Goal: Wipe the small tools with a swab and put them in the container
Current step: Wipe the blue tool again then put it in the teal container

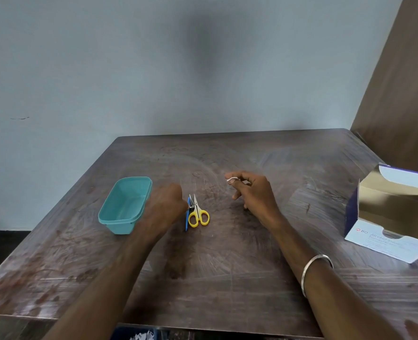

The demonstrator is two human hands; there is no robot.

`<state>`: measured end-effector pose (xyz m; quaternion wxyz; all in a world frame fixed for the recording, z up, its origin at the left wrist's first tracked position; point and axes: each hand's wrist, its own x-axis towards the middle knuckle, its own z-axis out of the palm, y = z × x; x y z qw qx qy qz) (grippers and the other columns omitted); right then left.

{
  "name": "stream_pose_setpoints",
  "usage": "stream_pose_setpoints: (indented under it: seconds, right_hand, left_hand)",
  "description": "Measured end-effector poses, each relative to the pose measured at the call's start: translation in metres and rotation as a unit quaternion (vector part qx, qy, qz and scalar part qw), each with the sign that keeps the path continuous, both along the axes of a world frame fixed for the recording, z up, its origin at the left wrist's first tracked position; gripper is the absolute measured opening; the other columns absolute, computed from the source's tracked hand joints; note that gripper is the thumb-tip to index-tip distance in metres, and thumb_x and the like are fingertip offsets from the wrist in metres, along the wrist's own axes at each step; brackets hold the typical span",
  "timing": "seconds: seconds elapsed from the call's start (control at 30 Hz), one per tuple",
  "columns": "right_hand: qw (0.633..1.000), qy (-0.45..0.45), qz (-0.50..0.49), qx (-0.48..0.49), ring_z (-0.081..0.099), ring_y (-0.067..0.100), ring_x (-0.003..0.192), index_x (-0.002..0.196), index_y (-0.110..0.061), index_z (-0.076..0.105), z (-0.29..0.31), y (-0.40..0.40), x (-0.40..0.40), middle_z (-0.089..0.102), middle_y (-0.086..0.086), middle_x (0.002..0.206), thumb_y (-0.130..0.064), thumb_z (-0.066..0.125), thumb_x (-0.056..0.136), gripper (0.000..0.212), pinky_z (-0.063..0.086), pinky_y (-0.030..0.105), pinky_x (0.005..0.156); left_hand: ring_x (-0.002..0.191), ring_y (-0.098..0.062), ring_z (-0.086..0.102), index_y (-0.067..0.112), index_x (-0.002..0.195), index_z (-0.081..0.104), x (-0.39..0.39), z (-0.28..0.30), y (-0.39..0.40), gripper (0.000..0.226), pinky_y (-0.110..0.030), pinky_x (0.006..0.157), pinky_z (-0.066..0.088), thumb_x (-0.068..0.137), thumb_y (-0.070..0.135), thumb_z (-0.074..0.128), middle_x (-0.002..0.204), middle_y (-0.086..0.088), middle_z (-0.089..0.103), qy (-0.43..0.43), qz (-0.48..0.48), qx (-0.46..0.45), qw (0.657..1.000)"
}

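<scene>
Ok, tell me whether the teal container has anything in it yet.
Empty: the teal container shows only its bare inside, and the yellow scissors lie on the table.

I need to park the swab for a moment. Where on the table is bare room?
Bare wood lies between the right hand and the swab box, along the far edge of the table, and in front between the forearms. It is crowded where the left hand meets the scissors, beside the teal container.
</scene>
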<state>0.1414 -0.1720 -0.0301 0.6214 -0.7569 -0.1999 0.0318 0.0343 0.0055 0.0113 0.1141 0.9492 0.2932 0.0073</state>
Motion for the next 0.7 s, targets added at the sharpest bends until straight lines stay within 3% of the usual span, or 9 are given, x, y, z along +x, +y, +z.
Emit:
stream_pose_setpoints:
  seconds: [0.3,0.43,0.57,0.7]
  right_hand:
    - [1.0,-0.008,0.007,-0.015,0.069,0.029,0.064,0.102,-0.014,0.078,0.005,0.0,0.002,0.074,0.0,0.102,-0.012,0.066,0.094,0.015,0.039,0.009,0.042]
    - [1.0,-0.004,-0.004,-0.008,0.069,0.024,0.065,0.102,-0.016,0.078,0.001,0.001,0.0,0.072,-0.001,0.111,-0.013,0.067,0.093,0.015,0.039,0.009,0.042]
    - [1.0,-0.006,-0.023,0.007,0.062,0.012,0.066,0.104,-0.014,0.078,0.002,0.0,0.001,0.067,0.002,0.108,-0.013,0.067,0.094,0.015,0.04,0.008,0.043]
    - [1.0,-0.003,-0.022,0.004,0.06,0.008,0.061,0.107,-0.013,0.077,0.002,0.0,0.001,0.067,-0.002,0.101,-0.014,0.067,0.094,0.016,0.04,0.008,0.043]
  left_hand:
    - [0.037,-0.013,0.056,0.003,0.078,0.072,0.009,0.005,-0.003,0.012,-0.022,0.04,0.041,0.081,0.015,0.069,0.052,-0.004,0.06,0.005,0.0,-0.071,0.997]
    - [0.04,-0.01,0.054,0.004,0.075,0.07,0.006,0.005,-0.002,0.013,-0.017,0.037,0.033,0.084,0.015,0.068,0.053,-0.002,0.059,0.001,0.006,-0.055,0.998]
    - [0.06,-0.021,0.062,0.003,0.075,0.072,0.005,0.009,-0.002,0.016,-0.026,0.051,0.043,0.082,0.017,0.066,0.068,-0.011,0.068,-0.035,0.005,-0.01,0.999]
    - [0.063,-0.024,0.064,0.006,0.076,0.076,0.003,0.015,-0.01,0.023,-0.028,0.055,0.042,0.082,0.025,0.067,0.068,-0.012,0.071,-0.117,0.001,-0.005,0.993]
